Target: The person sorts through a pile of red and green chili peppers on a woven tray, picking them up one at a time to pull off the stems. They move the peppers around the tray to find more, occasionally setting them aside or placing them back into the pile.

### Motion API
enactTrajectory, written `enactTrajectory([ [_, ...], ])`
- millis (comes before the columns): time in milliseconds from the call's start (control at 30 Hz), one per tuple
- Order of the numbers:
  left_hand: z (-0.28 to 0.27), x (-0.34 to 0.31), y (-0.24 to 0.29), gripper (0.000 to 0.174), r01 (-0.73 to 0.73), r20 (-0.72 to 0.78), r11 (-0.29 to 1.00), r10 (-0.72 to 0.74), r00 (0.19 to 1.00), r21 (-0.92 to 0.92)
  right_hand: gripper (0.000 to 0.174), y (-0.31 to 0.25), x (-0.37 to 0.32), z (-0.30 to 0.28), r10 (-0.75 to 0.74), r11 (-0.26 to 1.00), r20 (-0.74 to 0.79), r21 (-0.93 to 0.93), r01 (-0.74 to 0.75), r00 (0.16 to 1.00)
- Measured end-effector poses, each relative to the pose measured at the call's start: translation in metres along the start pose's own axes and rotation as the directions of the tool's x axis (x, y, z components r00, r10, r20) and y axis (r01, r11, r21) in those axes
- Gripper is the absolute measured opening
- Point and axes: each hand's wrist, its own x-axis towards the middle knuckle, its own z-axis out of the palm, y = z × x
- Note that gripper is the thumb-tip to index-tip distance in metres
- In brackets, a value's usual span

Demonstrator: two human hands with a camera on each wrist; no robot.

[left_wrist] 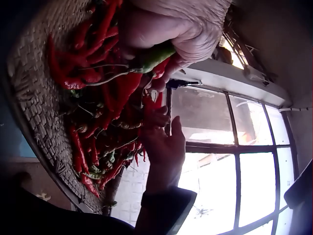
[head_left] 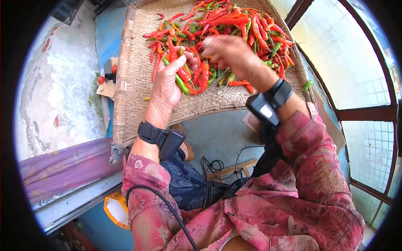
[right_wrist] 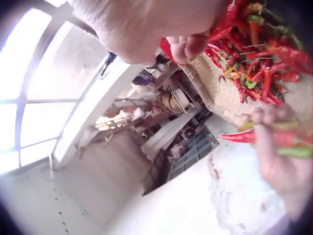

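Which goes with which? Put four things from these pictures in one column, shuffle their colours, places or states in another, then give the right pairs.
1. Left hand
2. Woven tray
3. Draped cloth
4. Window frame

A. Purple
B. Under the pile of peppers
C. Brown, around the panes
D. Gripping a green pepper and a red pepper

Right pairs: 1-D, 2-B, 3-A, 4-C.
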Motion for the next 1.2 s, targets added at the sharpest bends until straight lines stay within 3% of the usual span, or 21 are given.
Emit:
enactTrajectory([
  [67,-0.005,0.006,-0.002,0.021,-0.115,0.085,0.993,0.117,0.990,-0.028,0.027,0.008,-0.011,0.017,0.040,0.989,0.267,-0.147,0.000,0.963],
  [100,-0.007,0.006,-0.002,0.022,-0.100,0.095,0.994,0.105,0.990,-0.048,0.027,0.016,-0.010,0.025,0.041,0.995,0.341,-0.095,-0.008,0.939],
  [233,-0.004,0.006,0.000,0.024,-0.102,0.065,0.993,0.105,0.992,-0.056,0.022,0.021,-0.007,0.025,0.095,0.992,0.272,-0.102,-0.070,0.958],
  [333,-0.002,0.004,0.000,0.022,-0.121,-0.014,0.990,0.120,0.993,-0.070,0.022,0.017,-0.002,0.016,0.092,0.973,0.297,-0.231,-0.022,0.951],
  [400,-0.009,0.004,-0.001,0.024,-0.092,-0.113,0.996,0.089,0.990,-0.021,0.022,0.015,0.004,0.009,-0.161,0.886,0.338,-0.364,0.286,0.927],
  [467,-0.012,0.004,-0.002,0.024,-0.098,-0.133,0.995,0.094,0.987,-0.020,0.022,0.002,0.004,0.000,-0.171,0.824,0.275,-0.487,0.290,0.946],
  [533,-0.016,0.004,0.000,0.024,0.054,-0.146,0.995,-0.042,0.988,0.082,0.025,-0.007,0.007,-0.011,-0.132,0.926,0.147,-0.336,0.175,0.980],
  [600,-0.016,0.002,-0.002,0.027,0.061,-0.119,0.991,-0.047,0.992,0.117,0.025,-0.011,0.017,-0.028,-0.236,0.971,0.097,0.057,0.232,0.967],
  [633,-0.017,0.001,-0.003,0.028,0.093,-0.091,0.993,-0.086,0.992,0.076,0.023,-0.014,0.024,-0.030,-0.073,0.944,-0.068,0.318,0.091,0.995],
  [733,-0.012,-0.001,-0.004,0.031,0.112,-0.063,0.993,-0.110,0.992,0.028,0.030,-0.008,0.023,-0.028,0.048,0.926,-0.124,0.378,0.002,0.991],
  [767,-0.011,0.000,-0.005,0.030,0.099,-0.072,0.995,-0.097,0.993,0.018,0.032,0.000,0.019,-0.020,0.013,0.988,-0.131,0.151,0.007,0.991],
  [800,-0.010,0.001,-0.005,0.028,0.087,-0.080,0.996,-0.086,0.993,0.009,0.035,0.008,0.013,-0.010,-0.039,0.999,-0.041,-0.022,0.039,0.998],
  [867,-0.015,0.007,-0.014,0.027,0.040,-0.054,0.999,-0.039,0.998,0.027,0.035,0.014,0.003,0.010,-0.069,0.930,0.226,-0.338,0.145,0.972],
  [933,-0.013,0.008,-0.016,0.027,-0.009,-0.035,0.999,0.011,0.999,0.045,0.034,0.027,0.002,0.022,-0.282,0.771,0.276,-0.505,0.388,0.919],
  [967,-0.010,0.008,-0.018,0.027,0.012,-0.031,0.998,-0.010,0.999,0.061,0.034,0.029,0.003,0.022,-0.280,0.774,0.276,-0.503,0.386,0.920],
  [1033,-0.005,0.005,-0.018,0.030,0.047,-0.022,0.991,-0.044,0.999,0.128,0.032,0.025,0.002,0.022,-0.139,0.702,0.297,-0.643,0.306,0.945],
  [1133,0.001,0.002,-0.015,0.033,0.046,0.003,0.995,-0.046,0.999,0.083,0.030,0.019,0.002,0.017,-0.139,0.703,0.276,-0.649,0.291,0.951],
  [1167,0.008,0.002,-0.015,0.036,0.021,-0.078,0.998,-0.017,0.997,0.053,0.030,0.016,0.003,0.014,-0.141,0.700,0.278,-0.651,0.294,0.950],
  [1200,0.004,0.001,-0.014,0.036,0.017,-0.077,0.998,-0.013,0.997,0.052,0.029,0.011,0.004,0.010,-0.091,0.763,0.242,-0.607,0.224,0.966],
])
